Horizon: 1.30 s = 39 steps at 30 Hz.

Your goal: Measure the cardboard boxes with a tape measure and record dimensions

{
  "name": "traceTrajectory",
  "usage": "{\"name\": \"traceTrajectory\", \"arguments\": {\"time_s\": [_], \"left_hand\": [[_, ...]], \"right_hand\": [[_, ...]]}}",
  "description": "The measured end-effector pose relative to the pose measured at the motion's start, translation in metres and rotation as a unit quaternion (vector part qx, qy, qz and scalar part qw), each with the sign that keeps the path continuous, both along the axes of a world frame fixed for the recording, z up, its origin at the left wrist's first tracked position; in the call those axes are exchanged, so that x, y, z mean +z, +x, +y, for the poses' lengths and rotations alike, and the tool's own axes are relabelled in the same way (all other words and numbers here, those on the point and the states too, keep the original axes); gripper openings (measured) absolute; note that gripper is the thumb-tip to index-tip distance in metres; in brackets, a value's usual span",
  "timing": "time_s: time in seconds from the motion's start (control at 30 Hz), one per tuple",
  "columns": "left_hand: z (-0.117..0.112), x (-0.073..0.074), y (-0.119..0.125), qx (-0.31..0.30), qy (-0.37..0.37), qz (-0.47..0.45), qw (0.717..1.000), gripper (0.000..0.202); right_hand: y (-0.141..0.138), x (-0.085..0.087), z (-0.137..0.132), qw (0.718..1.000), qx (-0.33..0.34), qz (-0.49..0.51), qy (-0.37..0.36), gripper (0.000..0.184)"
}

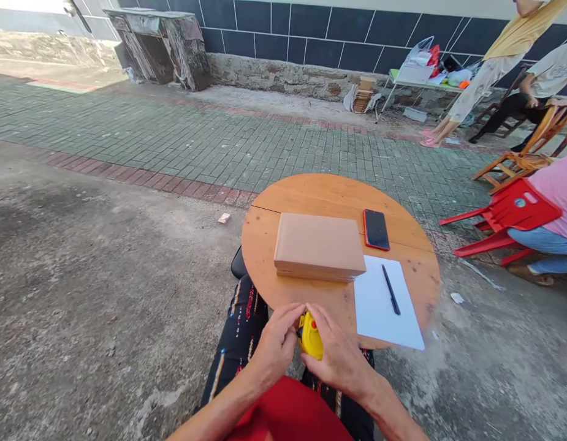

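Tape measure [312, 344] at the table's [261, 251] near edge

Bright yellow and rounded, it shows a red button [314, 324] and, on its left, black. It sits in the right hand [341, 358], thumb and fingers closed around it; the left hand [276, 340] curls against its left side, grip unclear.
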<state>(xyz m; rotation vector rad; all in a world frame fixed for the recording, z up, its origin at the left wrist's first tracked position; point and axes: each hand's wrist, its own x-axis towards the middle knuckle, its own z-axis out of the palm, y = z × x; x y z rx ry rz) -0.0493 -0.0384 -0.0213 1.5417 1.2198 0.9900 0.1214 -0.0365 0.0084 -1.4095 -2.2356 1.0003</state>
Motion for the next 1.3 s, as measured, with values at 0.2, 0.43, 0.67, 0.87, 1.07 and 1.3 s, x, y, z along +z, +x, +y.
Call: {"name": "traceTrajectory", "arguments": {"time_s": [0.2, 0.43, 0.67, 0.87, 1.07, 1.3], "left_hand": [[0.000, -0.010, -0.004, 0.042, 0.000, 0.013, 0.999, 0.062], [0.008, -0.011, -0.014, 0.124, -0.008, 0.011, 0.992, 0.045], [0.008, -0.013, -0.017, 0.150, -0.009, 0.004, 0.989, 0.040], [0.020, -0.016, -0.023, 0.186, -0.022, 0.006, 0.982, 0.046], [0.044, -0.013, -0.013, 0.186, -0.014, -0.025, 0.982, 0.063], [0.079, -0.015, -0.018, 0.183, -0.010, -0.033, 0.983, 0.071]], "right_hand": [[0.013, -0.009, 0.006, 0.997, 0.010, -0.035, 0.066, 0.084], [0.012, -0.007, 0.051, 0.988, 0.061, -0.066, 0.126, 0.075], [0.025, -0.001, 0.042, 0.975, -0.012, -0.003, 0.224, 0.054], [0.062, 0.000, 0.026, 0.916, -0.309, 0.063, 0.247, 0.029], [0.060, -0.012, 0.056, 0.918, -0.354, 0.142, 0.108, 0.055], [0.044, -0.018, 0.073, 0.926, -0.326, 0.162, 0.100, 0.054]]}}
